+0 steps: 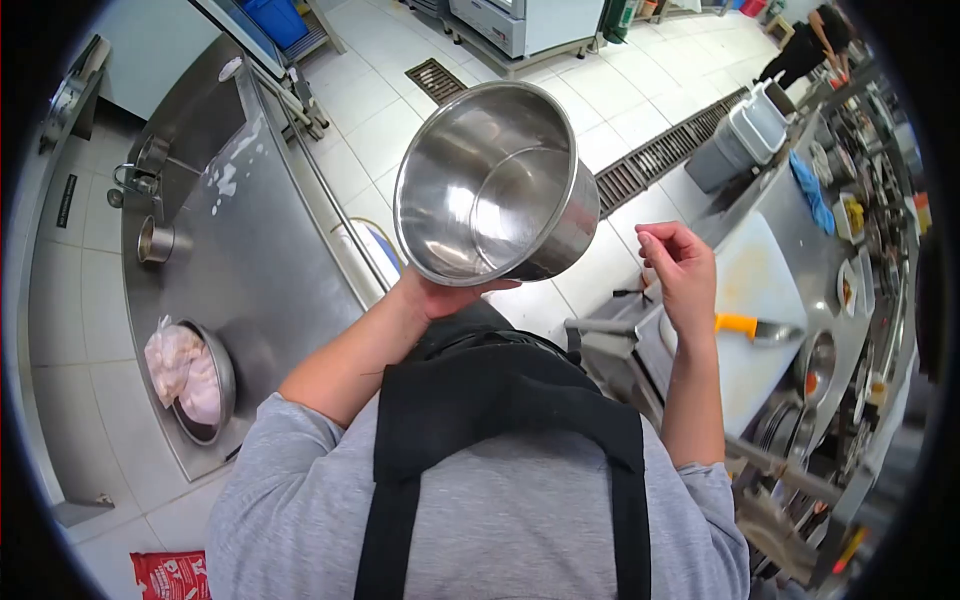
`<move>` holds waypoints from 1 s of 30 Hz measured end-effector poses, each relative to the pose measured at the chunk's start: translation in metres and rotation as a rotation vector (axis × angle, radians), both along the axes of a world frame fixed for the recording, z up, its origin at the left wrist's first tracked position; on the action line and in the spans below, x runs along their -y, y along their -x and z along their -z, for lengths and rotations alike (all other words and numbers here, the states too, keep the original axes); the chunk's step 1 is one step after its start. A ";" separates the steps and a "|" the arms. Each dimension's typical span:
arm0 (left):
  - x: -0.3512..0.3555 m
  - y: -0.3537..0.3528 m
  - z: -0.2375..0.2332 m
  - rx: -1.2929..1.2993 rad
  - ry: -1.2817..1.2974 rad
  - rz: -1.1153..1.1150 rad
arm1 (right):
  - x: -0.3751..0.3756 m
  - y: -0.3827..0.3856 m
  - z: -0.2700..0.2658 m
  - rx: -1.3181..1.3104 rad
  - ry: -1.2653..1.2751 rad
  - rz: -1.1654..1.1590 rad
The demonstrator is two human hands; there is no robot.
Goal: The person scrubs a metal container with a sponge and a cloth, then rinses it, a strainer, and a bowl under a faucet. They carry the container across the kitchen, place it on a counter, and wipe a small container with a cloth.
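Observation:
A deep stainless steel pot [500,190] is tilted with its mouth towards me. My left hand [450,296] supports it from underneath near the rim, and the pot hides part of those fingers. The inside is shiny, and nothing shows in it. To the right of the pot, apart from it, my right hand [682,270] is raised with its fingers curled in and the thumb close against them. I see nothing in its grasp. Beneath and beyond that hand is a white cutting board [755,290] with a yellow-handled knife [748,327] on it.
On the left, a steel counter [270,310] holds a metal bowl [222,375] with raw poultry [185,365]. The right counter carries a blue cloth [808,190] and several containers. A grey bin [735,145] stands by a floor drain [655,155]. Another person [810,50] is far right.

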State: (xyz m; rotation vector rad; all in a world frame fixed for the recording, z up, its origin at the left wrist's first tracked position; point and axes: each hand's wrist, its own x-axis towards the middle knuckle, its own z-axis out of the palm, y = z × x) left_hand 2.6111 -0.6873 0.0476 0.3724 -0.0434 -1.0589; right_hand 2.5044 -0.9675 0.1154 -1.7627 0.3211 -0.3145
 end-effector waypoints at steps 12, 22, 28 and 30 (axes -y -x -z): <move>0.115 -0.264 0.008 0.158 -0.219 -0.286 | 0.144 -0.182 0.041 -0.186 0.378 0.380; 0.273 -0.433 0.003 0.345 -0.302 -0.405 | 0.257 -0.247 0.087 -0.328 0.275 0.594; 0.396 -0.517 0.000 0.378 -0.198 -0.418 | 0.375 -0.340 0.108 -0.361 0.408 0.526; 0.442 -0.547 -0.007 0.669 -0.341 -0.450 | 0.413 -0.393 0.094 -0.365 0.422 0.485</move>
